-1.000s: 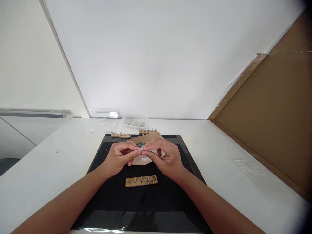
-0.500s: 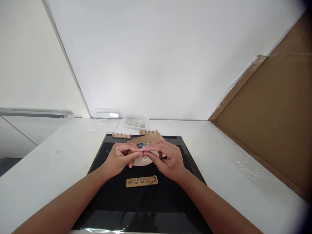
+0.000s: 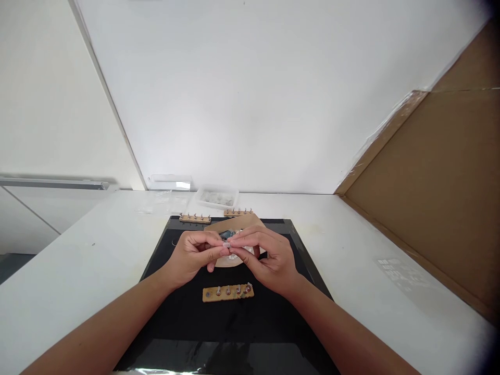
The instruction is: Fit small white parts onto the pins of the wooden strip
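Note:
Between the fingertips of both hands is a small whitish piece [image 3: 227, 244], too small to name more closely. My left hand [image 3: 194, 253] pinches it from the left, thumb against forefinger. From the other side my right hand [image 3: 273, 255] grips it with thumb and fingertips. Below the hands, a wooden strip [image 3: 222, 298] with several small metal clips lies on the black mat [image 3: 234, 325]. Behind the fingers sits a brown paper tray [image 3: 250, 221] with small white pieces and a dark blue item, partly hidden by my hands.
Two more wooden strips with upright clips, one on the left [image 3: 194, 219] and another [image 3: 238, 212], stand at the mat's far edge. Behind them is a clear plastic box [image 3: 217, 197] of small pieces, with clear bags [image 3: 162, 202] beside it. A cardboard panel [image 3: 425, 192] borders the right side.
My fingertips have shifted slightly, and more of the small whitish piece shows between them. Both hands stay in nearly the same place.

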A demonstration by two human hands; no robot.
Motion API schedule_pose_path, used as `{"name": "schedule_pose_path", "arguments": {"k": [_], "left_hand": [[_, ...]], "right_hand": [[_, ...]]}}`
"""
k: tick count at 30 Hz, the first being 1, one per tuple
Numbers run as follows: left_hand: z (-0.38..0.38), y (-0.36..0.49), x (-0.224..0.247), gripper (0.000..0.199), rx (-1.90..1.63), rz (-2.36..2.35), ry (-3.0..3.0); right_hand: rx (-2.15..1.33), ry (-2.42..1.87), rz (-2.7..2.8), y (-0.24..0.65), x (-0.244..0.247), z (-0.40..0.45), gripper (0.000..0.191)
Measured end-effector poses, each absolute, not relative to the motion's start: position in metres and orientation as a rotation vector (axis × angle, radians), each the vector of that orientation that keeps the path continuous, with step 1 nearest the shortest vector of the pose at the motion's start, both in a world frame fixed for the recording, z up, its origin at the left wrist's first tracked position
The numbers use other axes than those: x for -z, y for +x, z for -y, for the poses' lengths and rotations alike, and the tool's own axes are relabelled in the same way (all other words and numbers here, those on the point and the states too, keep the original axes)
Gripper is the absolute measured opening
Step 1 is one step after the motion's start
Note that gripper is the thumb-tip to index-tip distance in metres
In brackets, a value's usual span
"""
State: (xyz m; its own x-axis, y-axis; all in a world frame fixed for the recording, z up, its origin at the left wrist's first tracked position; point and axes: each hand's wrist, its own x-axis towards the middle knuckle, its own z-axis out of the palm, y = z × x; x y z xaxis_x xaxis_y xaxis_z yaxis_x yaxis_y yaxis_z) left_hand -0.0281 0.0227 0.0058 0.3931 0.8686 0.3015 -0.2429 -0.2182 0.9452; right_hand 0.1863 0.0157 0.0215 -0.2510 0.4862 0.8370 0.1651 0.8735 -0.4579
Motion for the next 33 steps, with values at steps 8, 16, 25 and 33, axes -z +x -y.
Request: {"name": "schedule_pose_path", "arguments": {"k": [8, 16, 25, 33], "left_hand": [[-0.0244, -0.0268, -0.0034, 0.004, -1.158, -0.591, 1.423], [-0.0245, -0.0296, -0.0018, 0.002, -1.148, -0.58, 1.471], [-0.0238, -0.027, -0.0034, 0.004, -1.16, -0.639, 1.439], [-0.0228, -0.0271, -0.0037, 0.011, -1.126, -0.694, 1.361]], "right_hand": [[-0.327, -0.498, 1.826, 0.1865, -0.0215, -0.0151, 0.018], [-0.248, -0.425, 1.896, 0.1891, -0.0225, -0.0171, 0.02], [-0.243, -0.405, 1.939, 0.1888, -0.0233, -0.0191, 0.016], [-0.275, -0.445, 1.949, 0.1898, -0.0219, -0.018, 0.017]]}}
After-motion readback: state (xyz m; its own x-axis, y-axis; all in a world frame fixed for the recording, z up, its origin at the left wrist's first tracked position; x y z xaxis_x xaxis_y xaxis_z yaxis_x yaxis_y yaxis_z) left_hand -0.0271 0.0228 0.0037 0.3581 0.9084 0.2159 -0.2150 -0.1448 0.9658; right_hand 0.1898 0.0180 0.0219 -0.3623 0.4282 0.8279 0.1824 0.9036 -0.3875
